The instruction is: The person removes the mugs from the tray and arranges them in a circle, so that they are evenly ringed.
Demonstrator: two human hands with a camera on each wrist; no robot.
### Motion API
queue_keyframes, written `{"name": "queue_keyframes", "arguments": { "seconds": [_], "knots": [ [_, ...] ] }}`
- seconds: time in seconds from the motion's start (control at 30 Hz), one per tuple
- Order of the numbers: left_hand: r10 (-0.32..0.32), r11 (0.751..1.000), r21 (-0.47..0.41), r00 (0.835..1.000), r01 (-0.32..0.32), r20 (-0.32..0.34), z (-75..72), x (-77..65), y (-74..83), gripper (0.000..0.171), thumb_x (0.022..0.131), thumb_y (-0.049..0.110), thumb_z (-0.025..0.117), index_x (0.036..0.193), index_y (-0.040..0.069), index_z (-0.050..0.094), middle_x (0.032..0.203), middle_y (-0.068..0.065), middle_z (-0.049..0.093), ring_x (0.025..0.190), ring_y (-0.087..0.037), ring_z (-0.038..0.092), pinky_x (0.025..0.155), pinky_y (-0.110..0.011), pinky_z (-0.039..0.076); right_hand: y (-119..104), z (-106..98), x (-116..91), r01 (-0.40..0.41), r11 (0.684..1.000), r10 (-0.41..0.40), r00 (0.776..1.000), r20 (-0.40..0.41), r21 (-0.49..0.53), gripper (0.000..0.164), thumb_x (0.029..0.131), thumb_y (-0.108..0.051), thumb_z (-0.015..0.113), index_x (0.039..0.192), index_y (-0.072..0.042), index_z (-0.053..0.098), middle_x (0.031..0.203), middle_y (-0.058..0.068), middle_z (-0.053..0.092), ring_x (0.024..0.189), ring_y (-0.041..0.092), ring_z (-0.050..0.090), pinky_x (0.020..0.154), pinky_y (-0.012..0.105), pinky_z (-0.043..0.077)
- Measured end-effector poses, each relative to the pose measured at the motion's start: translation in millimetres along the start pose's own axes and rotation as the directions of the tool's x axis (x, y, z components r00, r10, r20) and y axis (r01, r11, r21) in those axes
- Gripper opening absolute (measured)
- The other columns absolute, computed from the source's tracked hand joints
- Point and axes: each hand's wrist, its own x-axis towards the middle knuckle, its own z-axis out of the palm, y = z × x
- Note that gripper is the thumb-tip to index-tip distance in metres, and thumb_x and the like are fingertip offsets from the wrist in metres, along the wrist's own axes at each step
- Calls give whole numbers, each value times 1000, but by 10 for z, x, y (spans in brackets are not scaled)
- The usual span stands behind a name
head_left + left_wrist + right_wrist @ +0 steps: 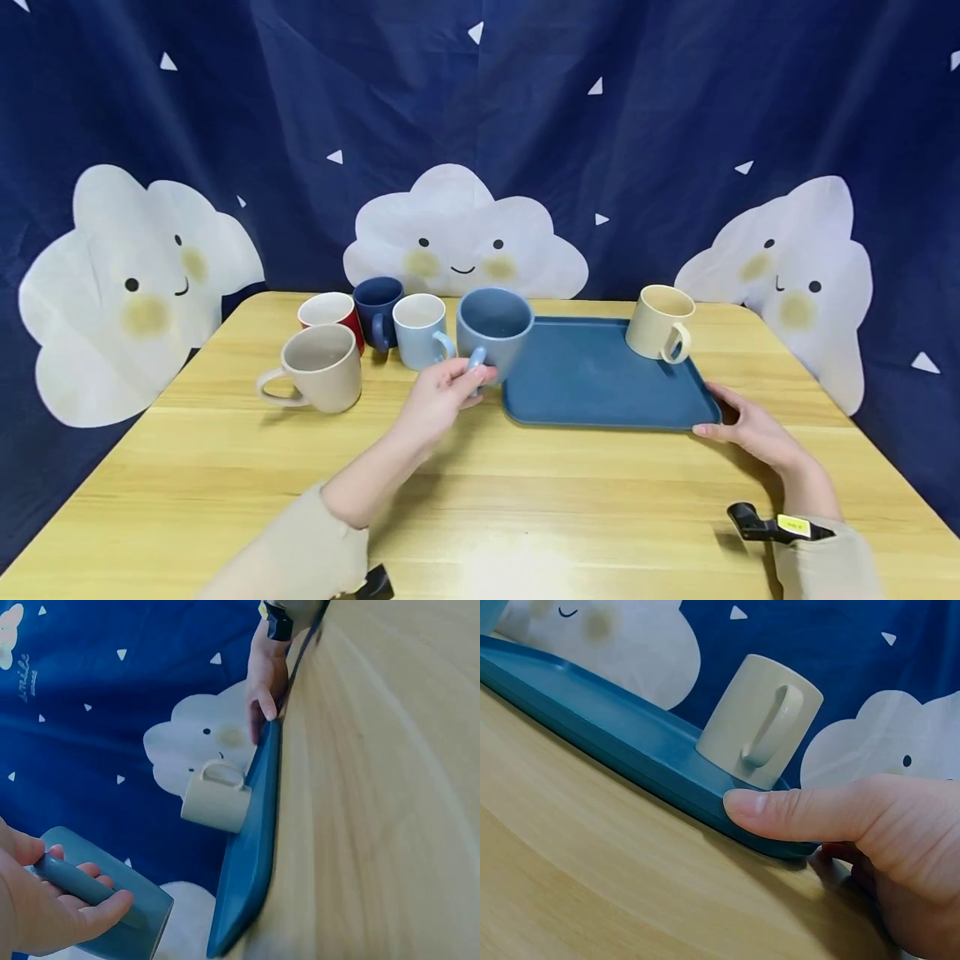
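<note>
My left hand [442, 396] grips a grey-blue mug [498, 321] by its handle, and the mug is upright, raised off the table beside the tray's left end. In the left wrist view the fingers curl round that handle [71, 877]. A blue rectangular tray [585, 392] lies on the table. My right hand [753, 429] holds its near right corner, with the thumb [757, 810] on the front rim and the other fingers round the right side, partly hidden. On the tray's right part stands a cream mug [656, 321], its handle facing the near right.
Left of the raised mug stand a light blue mug [420, 333], a dark blue mug [377, 304], a red mug with a white inside [327, 310] and a beige mug [326, 375]. A navy curtain [480, 100] with cloud faces hangs behind the wooden table [525, 500].
</note>
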Motion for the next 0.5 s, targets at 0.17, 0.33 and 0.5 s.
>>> {"name": "queue_keyframes", "arguments": {
  "seconds": [0.17,0.33,0.5],
  "knots": [
    [-42,999,-1,998,42,-41,-183,-158,-56,26,96,8,48,111,-11,59,117,-21,60,112,-28,54,93,-40,44,13,-10,-13,-5,1000,5,1000,-5,-9,87,82,-20,71,144,7,16,143,36,17,130,54,12,99,66,14],
    [-71,997,6,996,71,-49,-335,-315,-109,28,97,10,47,113,-11,57,119,-21,58,115,-29,52,94,-38,43,13,-20,-11,-6,1000,5,1000,-11,-5,87,82,-20,71,144,7,16,143,36,17,130,53,12,99,66,13],
    [-97,995,20,993,99,-65,-452,-425,-171,29,98,9,46,114,-12,56,120,-22,57,116,-30,51,93,-38,44,12,-20,-14,-11,1000,11,1000,-6,0,87,82,-20,71,144,8,16,143,37,16,130,54,12,99,66,13]
  ]
}}
